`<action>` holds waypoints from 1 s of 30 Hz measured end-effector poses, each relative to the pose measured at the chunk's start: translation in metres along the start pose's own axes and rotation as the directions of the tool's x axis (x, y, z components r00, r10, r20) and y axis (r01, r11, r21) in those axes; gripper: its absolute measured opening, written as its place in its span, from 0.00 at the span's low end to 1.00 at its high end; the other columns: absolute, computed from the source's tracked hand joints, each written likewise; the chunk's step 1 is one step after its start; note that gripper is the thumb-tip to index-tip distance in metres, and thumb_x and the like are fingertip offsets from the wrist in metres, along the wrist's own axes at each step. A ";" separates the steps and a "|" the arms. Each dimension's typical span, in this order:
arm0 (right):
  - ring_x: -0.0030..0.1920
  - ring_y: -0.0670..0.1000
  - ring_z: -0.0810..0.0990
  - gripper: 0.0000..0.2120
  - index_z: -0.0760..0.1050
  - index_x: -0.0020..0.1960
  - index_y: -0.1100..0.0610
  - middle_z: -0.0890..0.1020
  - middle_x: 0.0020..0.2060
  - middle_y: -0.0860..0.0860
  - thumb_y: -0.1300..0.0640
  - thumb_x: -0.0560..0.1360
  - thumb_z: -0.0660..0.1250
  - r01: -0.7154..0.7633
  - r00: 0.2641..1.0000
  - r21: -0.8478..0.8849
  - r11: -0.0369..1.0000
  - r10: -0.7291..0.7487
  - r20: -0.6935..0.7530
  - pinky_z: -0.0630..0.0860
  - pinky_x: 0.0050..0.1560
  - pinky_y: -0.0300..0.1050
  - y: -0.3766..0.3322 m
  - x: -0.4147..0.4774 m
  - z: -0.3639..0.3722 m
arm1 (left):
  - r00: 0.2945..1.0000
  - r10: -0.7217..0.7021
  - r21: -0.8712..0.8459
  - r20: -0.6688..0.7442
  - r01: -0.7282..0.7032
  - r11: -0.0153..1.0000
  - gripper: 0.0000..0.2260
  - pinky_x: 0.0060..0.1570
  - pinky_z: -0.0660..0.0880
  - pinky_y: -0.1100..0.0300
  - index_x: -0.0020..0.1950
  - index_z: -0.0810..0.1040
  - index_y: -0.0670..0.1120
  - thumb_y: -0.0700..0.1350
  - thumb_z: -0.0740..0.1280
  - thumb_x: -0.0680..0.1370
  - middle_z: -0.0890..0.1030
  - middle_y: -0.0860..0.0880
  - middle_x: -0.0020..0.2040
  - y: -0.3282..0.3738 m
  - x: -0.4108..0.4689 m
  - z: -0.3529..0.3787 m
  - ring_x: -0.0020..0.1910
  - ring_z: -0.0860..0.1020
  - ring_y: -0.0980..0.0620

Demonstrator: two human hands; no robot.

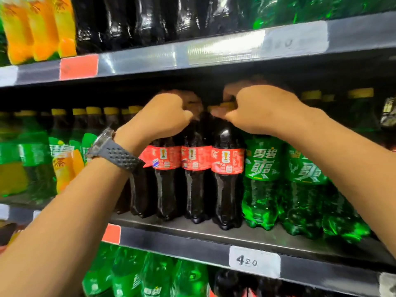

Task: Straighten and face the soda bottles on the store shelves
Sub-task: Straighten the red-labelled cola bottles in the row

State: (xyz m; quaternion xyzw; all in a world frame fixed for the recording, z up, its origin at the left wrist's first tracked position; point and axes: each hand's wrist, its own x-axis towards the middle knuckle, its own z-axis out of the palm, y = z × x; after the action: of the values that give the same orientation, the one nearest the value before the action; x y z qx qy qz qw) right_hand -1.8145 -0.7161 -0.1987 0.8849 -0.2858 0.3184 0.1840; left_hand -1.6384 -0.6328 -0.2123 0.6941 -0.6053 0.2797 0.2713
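Observation:
Three dark cola bottles with red labels stand at the front of the middle shelf [192, 239]. My left hand [162, 115], with a grey watch on its wrist, is closed over the top of the left cola bottle [166, 183]; its cap is hidden. My right hand [257, 110] grips the yellow cap of the right cola bottle [227, 185]. The middle cola bottle [196, 183] stands between them, its neck partly hidden by my fingers. All three labels face outward.
Green soda bottles [262, 181] stand right of the colas, with more green and orange bottles [64, 163] to the left. The upper shelf edge [192, 52] hangs just above my hands. A price tag [254, 261] reads 4.20. Green bottles fill the shelf below.

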 end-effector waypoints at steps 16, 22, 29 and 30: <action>0.45 0.52 0.75 0.19 0.75 0.58 0.49 0.77 0.45 0.49 0.38 0.74 0.62 -0.063 0.982 0.051 0.997 0.053 0.182 0.67 0.43 0.44 -0.001 0.011 -0.006 | 0.999 0.049 -0.133 -0.014 -0.051 0.990 0.11 0.36 0.68 0.68 0.56 0.79 0.53 0.55 0.64 0.77 0.79 0.55 0.43 -0.014 0.002 0.005 0.40 0.75 0.55; 0.46 0.52 0.76 0.12 0.77 0.55 0.47 0.80 0.48 0.48 0.44 0.75 0.66 -0.021 0.978 0.124 0.992 -0.005 0.210 0.70 0.43 0.44 0.000 0.012 -0.010 | 0.994 0.035 -0.179 -0.100 -0.052 0.983 0.13 0.37 0.70 0.61 0.54 0.81 0.50 0.56 0.67 0.76 0.81 0.51 0.44 -0.011 0.000 0.010 0.42 0.77 0.52; 0.39 0.45 0.74 0.09 0.76 0.56 0.45 0.79 0.43 0.46 0.47 0.77 0.65 0.029 0.978 0.157 0.987 -0.061 0.201 0.66 0.35 0.38 0.004 0.010 -0.010 | 0.998 -0.018 -0.159 -0.065 0.007 0.987 0.16 0.44 0.73 0.59 0.58 0.79 0.51 0.58 0.66 0.76 0.82 0.50 0.48 -0.006 -0.001 0.008 0.46 0.78 0.50; 0.40 0.47 0.73 0.09 0.76 0.56 0.45 0.78 0.44 0.47 0.47 0.77 0.65 0.030 0.979 0.161 0.986 -0.061 0.196 0.66 0.36 0.39 0.005 0.010 -0.008 | 0.998 -0.027 -0.183 -0.051 0.017 0.983 0.16 0.44 0.72 0.60 0.60 0.79 0.52 0.57 0.66 0.77 0.82 0.51 0.49 -0.005 -0.002 0.005 0.47 0.79 0.50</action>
State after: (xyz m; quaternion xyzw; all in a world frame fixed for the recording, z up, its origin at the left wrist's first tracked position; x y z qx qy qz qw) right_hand -1.8146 -0.7199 -0.1854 0.9306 -0.2563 0.2450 0.0911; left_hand -1.6331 -0.6349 -0.2176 0.6653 -0.6131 0.2386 0.3529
